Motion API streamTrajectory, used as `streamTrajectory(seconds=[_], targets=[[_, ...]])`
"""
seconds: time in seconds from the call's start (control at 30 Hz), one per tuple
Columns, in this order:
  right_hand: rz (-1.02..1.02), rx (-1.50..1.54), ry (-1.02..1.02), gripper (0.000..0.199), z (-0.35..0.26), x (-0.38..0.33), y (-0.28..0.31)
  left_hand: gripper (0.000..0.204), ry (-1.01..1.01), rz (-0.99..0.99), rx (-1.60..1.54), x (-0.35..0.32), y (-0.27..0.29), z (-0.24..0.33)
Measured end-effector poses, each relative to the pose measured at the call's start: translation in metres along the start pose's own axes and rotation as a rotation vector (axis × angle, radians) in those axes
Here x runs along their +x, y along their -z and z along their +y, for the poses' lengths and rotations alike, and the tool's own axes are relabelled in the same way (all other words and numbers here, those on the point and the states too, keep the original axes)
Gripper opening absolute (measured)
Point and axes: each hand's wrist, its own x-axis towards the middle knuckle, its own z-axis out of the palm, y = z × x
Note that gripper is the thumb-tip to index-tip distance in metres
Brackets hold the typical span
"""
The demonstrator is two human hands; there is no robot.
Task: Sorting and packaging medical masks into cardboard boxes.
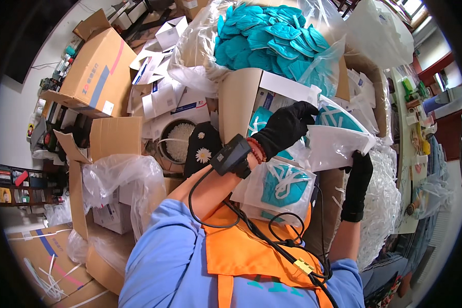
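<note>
Head view: pale plastic bag (339, 146), teal mask (339, 118) inside, held right of frame centre. Bag's lower right corner pinched by gloved right hand (358, 179), fingers closed on it. Gloved left hand (287, 126) placed at bag's left edge, fingers bent; whether bag is gripped cannot be told. Second bagged mask (284, 187) seen below centre. Mask heap (272, 38) piled at upper centre.

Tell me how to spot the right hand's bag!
Find the big heap of loose teal masks at the top. Below its right side, a black-gloved right hand grips a see-through bag showing teal at its upper end. Unlike the lower bag near the orange apron, it's held up.
</note>
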Motion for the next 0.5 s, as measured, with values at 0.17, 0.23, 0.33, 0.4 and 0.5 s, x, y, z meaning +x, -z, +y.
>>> streamTrajectory(seconds=[0.17, 0.23, 0.33, 0.4, 0.5], targets=[[-0.052, -0.004, -0.026, 0.027, -0.004, -0.002, -0.006, 0.034, 0.024, 0.010, -0.028, 0.008, 0.002, -0.011], [-0.078, -0.010, -0.026, 0.026, -0.005, -0.001, -0.006, 0.031, 0.037, 0.121, -0.102, 0.009, -0.003, -0.020], [-0.100, -0.028, -0.024, 0.023, 0.003, 0.001, -0.002, 0.028, 0.084, 0.080, 0.083, 0.008, -0.002, -0.024], [-0.079, -0.040, -0.027, 0.020, 0.006, 0.001, -0.003, 0.027, 0.170, 0.035, 0.001, 0.008, -0.001, -0.021], [-0.030, -0.075, -0.095, 0.018, 0.001, 0.002, -0.011, 0.025, 0.233, 0.058, -0.031, 0.004, 0.001, -0.014]])
